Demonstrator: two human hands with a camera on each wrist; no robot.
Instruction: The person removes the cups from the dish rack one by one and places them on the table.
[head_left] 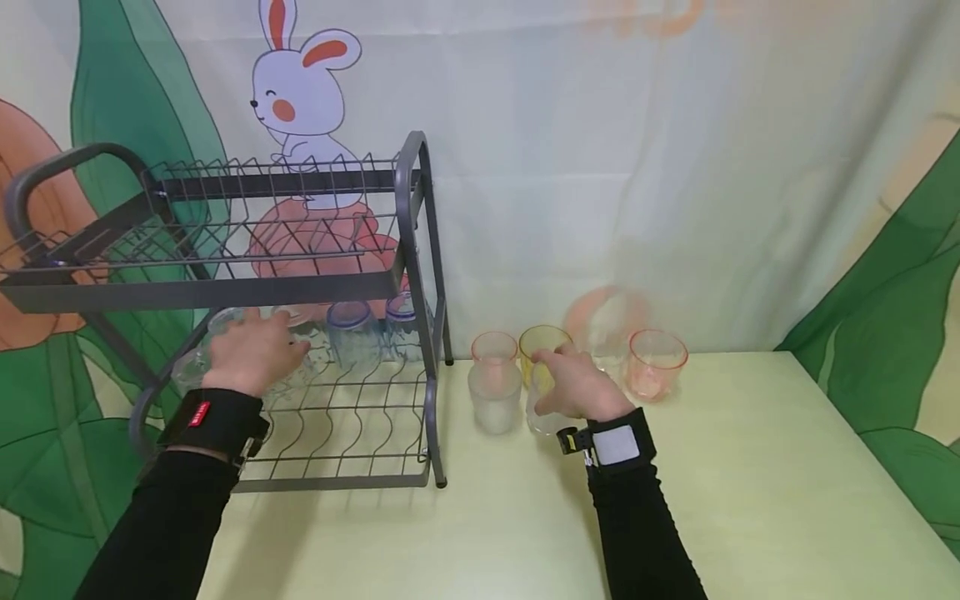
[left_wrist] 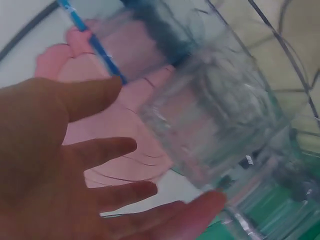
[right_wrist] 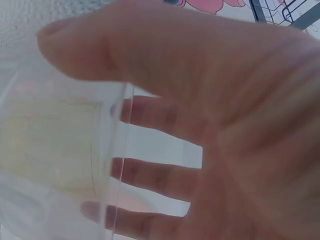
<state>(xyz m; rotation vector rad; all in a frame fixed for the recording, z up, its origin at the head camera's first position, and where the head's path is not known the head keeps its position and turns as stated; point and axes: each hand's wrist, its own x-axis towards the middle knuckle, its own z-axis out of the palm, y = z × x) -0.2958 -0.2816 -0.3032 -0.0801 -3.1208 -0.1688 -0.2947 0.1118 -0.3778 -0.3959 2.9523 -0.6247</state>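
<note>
In the head view my left hand (head_left: 255, 354) is inside the lower tier of a dark metal dish rack (head_left: 330, 482). Its fingers are spread beside an upturned clear glass (left_wrist: 210, 110), with a gap between in the left wrist view. A blue-rimmed glass (head_left: 350, 333) stands upside down to its right. At the table my right hand (head_left: 581, 385) holds a clear glass (right_wrist: 50, 200), thumb on one side and fingertips on the other near its edge. That glass is partly hidden by the hand. A yellow glass (head_left: 543, 337) is just behind it.
Left of my right hand are a frosted glass (head_left: 495, 400) and a pink-rimmed glass (head_left: 494, 343). To its right stands another pink glass (head_left: 655, 367) near a clear one. Another blue-rimmed glass (head_left: 402, 329) sits by the rack's right post (head_left: 431, 400). The wire upper tier (head_left: 202, 292) overhangs my left hand.
</note>
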